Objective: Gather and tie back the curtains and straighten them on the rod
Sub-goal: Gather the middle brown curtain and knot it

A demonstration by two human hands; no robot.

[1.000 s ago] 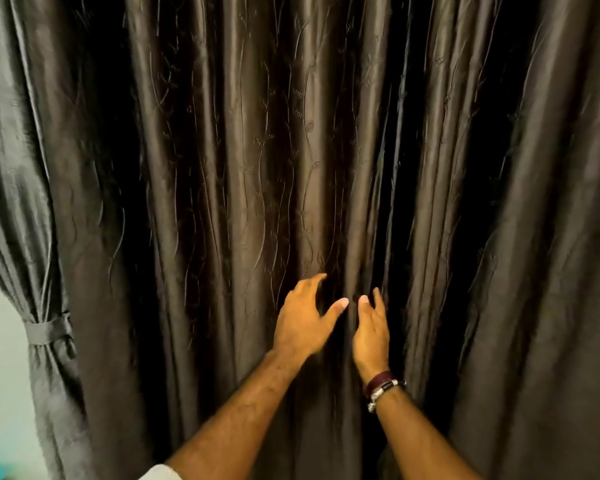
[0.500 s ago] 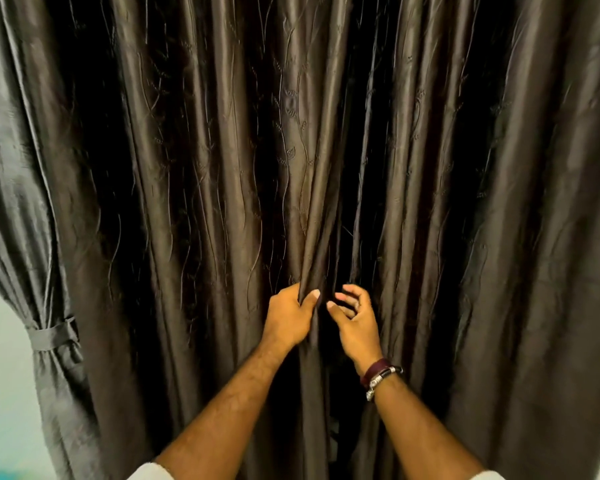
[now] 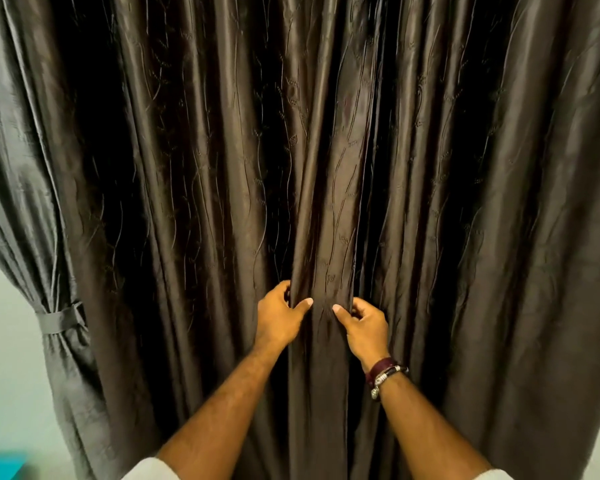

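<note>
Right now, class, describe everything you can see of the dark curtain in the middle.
The dark curtain is shiny brown fabric stitched with thin wavy stems and small leaves. It hangs in deep vertical folds across most of the view; its top and hem are out of sight. The left hand and right hand each grip a fold at its middle, bunching the cloth between them.

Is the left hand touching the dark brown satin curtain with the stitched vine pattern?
Touching. The head view shows the left hand gripping a fold of the dark brown satin curtain, its thumb lying on the front of the fabric.
</note>
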